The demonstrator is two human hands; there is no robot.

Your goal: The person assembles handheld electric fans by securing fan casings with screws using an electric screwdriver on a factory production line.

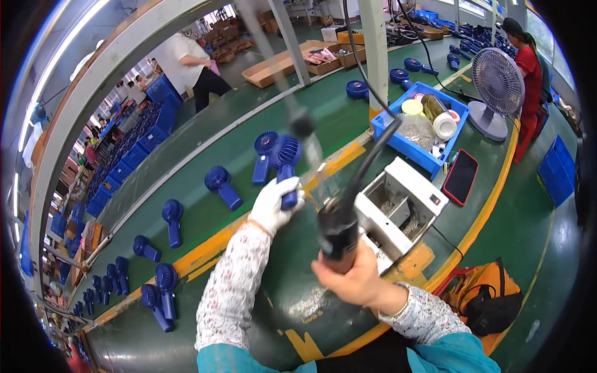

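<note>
My left hand (273, 208), in a white glove, is closed around the handle of a blue handheld fan (286, 151), its round head pointing away from me. Another blue fan (261, 168) lies just left of it on the green conveyor belt. My bare right hand (356, 278) grips a black electric screwdriver (337, 233), whose dark cable runs upward. The screwdriver's tip is hard to make out. Just beyond my right hand stands a white box (429, 198) with compartments holding small metal pieces, probably screws.
Several blue fans (172, 221) lie along the belt to the left. A blue crate (429, 163) of jars and bags stands behind the white box, beside a red-edged phone (460, 177) and a grey desk fan (497, 81). A person in red (528, 93) stands at far right.
</note>
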